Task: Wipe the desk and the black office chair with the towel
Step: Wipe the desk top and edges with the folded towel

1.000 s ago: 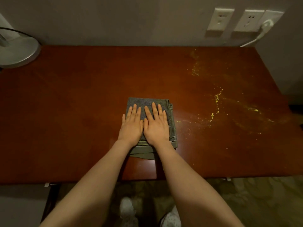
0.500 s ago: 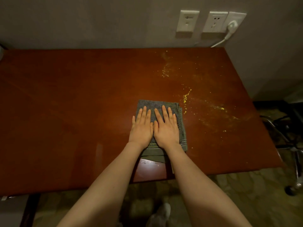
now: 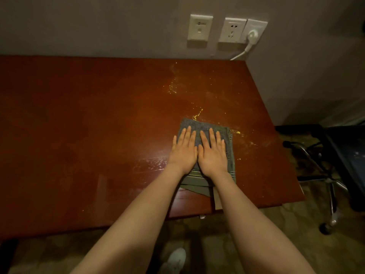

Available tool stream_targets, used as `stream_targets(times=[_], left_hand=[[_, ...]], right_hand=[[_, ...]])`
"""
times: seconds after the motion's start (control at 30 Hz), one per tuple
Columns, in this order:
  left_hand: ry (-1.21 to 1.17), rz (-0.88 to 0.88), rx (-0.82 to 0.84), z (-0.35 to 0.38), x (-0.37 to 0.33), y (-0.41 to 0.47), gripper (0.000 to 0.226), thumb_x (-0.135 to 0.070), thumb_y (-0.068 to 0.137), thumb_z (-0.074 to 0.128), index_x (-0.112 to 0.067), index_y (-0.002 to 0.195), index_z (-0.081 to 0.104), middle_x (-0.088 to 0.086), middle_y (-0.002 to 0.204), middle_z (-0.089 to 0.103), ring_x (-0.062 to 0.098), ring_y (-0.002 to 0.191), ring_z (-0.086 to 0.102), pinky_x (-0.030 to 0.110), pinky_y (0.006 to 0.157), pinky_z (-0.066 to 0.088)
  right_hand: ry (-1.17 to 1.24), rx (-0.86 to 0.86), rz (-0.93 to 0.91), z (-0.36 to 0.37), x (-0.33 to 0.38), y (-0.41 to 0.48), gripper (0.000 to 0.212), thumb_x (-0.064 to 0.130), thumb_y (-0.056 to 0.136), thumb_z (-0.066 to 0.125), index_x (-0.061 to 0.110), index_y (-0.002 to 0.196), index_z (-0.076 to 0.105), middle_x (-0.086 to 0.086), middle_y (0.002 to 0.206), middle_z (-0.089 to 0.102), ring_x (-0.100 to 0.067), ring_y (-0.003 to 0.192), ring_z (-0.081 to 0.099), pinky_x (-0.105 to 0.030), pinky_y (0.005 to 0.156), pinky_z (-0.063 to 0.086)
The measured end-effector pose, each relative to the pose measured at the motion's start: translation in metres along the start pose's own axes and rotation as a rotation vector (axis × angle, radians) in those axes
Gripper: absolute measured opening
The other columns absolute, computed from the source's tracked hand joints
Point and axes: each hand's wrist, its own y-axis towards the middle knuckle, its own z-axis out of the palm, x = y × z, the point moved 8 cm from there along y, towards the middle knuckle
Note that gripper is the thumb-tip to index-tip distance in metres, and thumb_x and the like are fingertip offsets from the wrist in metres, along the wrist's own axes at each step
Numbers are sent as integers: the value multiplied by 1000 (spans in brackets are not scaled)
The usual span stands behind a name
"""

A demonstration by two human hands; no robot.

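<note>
A folded grey-green cloth towel lies on the right half of the reddish-brown wooden worktop, its near end reaching the near edge. Both hands rest on it side by side, thumbs touching: the left hand and the right hand, each grip spread flat, fingers straight and pressing down. Yellow specks are scattered just beyond the towel's far edge and to its right. A pale wet smear shows left of the left wrist. The black office chair stands on the floor right of the worktop, apart from it. Three white wall plates sit on the far wall, with one white plug in the rightmost. One white shoe shows below.
</note>
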Motion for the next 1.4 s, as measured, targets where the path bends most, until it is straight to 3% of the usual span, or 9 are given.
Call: stream_targets(times=[0.1, 0.23, 0.4, 0.53, 0.63, 0.83, 1.0, 1.2, 1.4], left_hand=[[-38, 13, 23, -7, 2, -3, 58, -29, 103, 25, -11, 151, -1, 9, 158, -15, 21, 146, -11, 38, 117, -3], [-307, -195, -272, -36, 18, -18, 58, -25, 96, 45, -8, 146, 22, 17, 150, 23, 31, 136, 25, 36, 110, 23], [-696, -383, -338, -34, 30, -32, 50, -11, 91, 57, -6, 135, 34, 13, 128, 51, 27, 118, 48, 31, 91, 39], [-803, -324, -344, -47, 29, -34, 39, -2, 85, 59, -10, 121, 45, 7, 103, 59, 17, 88, 55, 19, 67, 37], [-846, -311, -396, -67, 33, -43, 36, -2, 81, 63, -9, 115, 51, 3, 93, 57, 15, 80, 53, 20, 66, 39], [-783, -398, -509, -107, 86, -90, 44, -11, 81, 68, -14, 124, 58, 0, 94, 56, 12, 83, 51, 21, 75, 39], [-732, -480, -553, -130, 148, -142, 44, -15, 82, 68, -13, 125, 60, 6, 112, 65, 14, 93, 58, 21, 80, 42], [-667, -552, -546, -138, 217, -199, 42, -18, 82, 69, -13, 123, 62, 7, 116, 66, 18, 101, 62, 23, 86, 44], [-649, -585, -508, -125, 270, -237, 43, -19, 84, 68, -12, 125, 61, 7, 119, 64, 20, 104, 61, 27, 89, 46]], right_hand=[[172, -39, 71, -13, -7, -4, 55, 33, 101, 36, 19, 150, 17, -4, 159, -2, -21, 146, -6, -33, 117, 1], [297, -349, 417, -46, -38, -27, 60, 27, 91, 58, 10, 143, 32, -13, 151, 25, -30, 138, 24, -40, 110, 24], [727, -225, 742, -29, -68, -38, 53, 23, 87, 66, 5, 131, 42, -18, 129, 53, -35, 116, 52, -39, 91, 44], [771, -274, 701, -50, -56, -41, 39, 20, 87, 65, 6, 122, 54, -15, 120, 61, -31, 111, 57, -34, 88, 45], [814, -312, 653, -64, -34, -45, 36, 19, 87, 65, 8, 120, 56, -13, 119, 63, -29, 110, 57, -32, 87, 44], [827, -252, 499, -77, 34, -47, 38, 21, 87, 66, 8, 121, 56, -11, 120, 62, -27, 108, 58, -28, 79, 43], [862, -158, 419, -62, 106, -58, 37, 22, 86, 67, 9, 119, 58, -6, 109, 63, -22, 95, 60, -31, 78, 48], [867, -46, 389, -27, 180, -84, 35, 21, 85, 68, 9, 116, 59, -5, 98, 59, -16, 79, 52, -30, 72, 46], [842, 17, 387, 10, 235, -103, 32, 21, 84, 68, 7, 112, 58, -8, 100, 61, -20, 82, 54, -31, 72, 47]])
